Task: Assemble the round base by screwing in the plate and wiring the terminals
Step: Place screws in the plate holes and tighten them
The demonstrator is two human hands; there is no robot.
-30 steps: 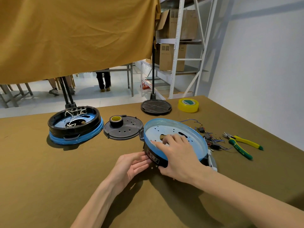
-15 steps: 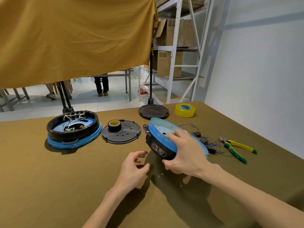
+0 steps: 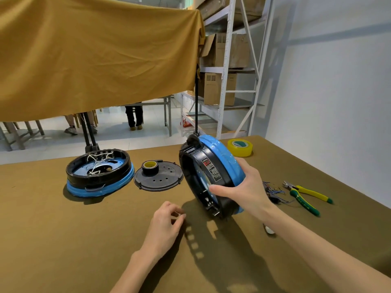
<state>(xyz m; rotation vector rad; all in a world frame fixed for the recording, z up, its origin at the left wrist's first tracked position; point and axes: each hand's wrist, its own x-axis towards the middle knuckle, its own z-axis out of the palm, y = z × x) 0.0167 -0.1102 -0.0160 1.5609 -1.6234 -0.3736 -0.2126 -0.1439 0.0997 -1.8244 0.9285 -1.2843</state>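
1 head-worn wide-angle view, facing forward and down, close over table

- I see a table with an olive-brown cover.
- On it lie a second round base, a black plate carrying a small tape roll, yellow tape, loose wires and pliers.

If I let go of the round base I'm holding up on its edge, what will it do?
The round base is tilted on its rim, steadied only by the right hand, so it would probably roll or flop flat. Its rigid shell looks stiff. The left hand is off it.
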